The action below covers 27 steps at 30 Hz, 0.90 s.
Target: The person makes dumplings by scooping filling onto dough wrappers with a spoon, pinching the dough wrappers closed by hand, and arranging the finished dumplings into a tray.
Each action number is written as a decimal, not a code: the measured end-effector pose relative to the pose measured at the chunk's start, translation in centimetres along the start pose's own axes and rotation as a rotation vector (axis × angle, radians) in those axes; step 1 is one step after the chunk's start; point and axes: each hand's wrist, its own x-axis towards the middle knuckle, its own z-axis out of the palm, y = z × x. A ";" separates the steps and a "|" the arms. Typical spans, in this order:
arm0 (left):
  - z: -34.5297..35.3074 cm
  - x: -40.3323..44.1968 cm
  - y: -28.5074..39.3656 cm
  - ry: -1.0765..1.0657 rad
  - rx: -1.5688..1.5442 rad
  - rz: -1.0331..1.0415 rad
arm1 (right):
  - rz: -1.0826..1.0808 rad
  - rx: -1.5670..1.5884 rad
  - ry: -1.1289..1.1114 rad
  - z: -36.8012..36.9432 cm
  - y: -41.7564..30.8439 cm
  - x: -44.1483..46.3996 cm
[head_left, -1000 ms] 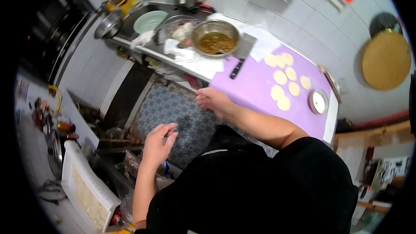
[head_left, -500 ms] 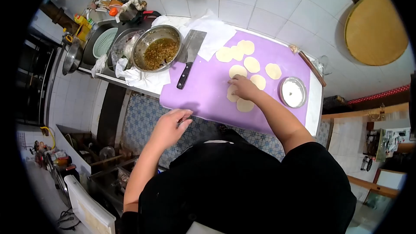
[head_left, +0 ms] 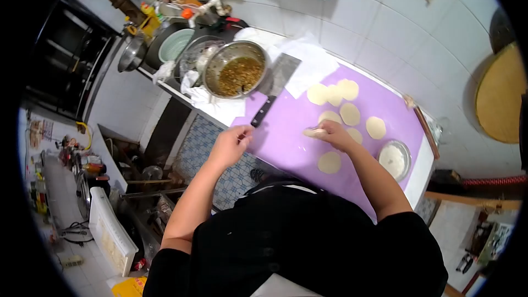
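My right hand (head_left: 336, 135) pinches a round dough wrapper (head_left: 313, 132) above the purple mat (head_left: 286, 148). Several pale, flat dough wrappers lie around it, among them one wrapper (head_left: 330, 163) near the front and another wrapper (head_left: 376, 127) to the right. Some overlap at the back, and my hand partly covers others. My left hand (head_left: 232, 144) hovers by the mat's front left edge, its fingers loosely curled with nothing visible in them. Close beyond it lies a cleaver (head_left: 264, 111) with a black handle. A metal bowl (head_left: 237, 69) of brown chopped filling, with a utensil in it, stands at the back left.
A bowl of white flour (head_left: 394, 160) sits at the mat's right, near a wooden rolling pin (head_left: 427, 132). White paper or cloth (head_left: 308, 69) lies behind the cleaver. A sink with a pale green basket (head_left: 176, 45) is at the far left. A round wooden board (head_left: 500, 96) hangs on the wall.
My right hand has lifted a dough wrapper off the mat. My left hand has come closer to the mat's edge and the cleaver handle. The view has turned and shifted.
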 end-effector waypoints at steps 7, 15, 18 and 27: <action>-0.7 7.9 -6.3 0.286 0.387 0.086 | 0.083 1.616 0.213 3.6 -6.6 2.3; -0.3 13.2 -7.7 0.263 0.374 0.302 | 0.287 1.885 0.209 6.1 -11.5 4.8; -1.4 14.7 -9.3 0.317 0.314 0.299 | 0.234 1.858 0.093 5.8 -12.3 6.0; -4.7 18.6 -12.7 0.520 0.129 -0.024 | 0.353 1.898 0.092 4.9 -10.4 10.6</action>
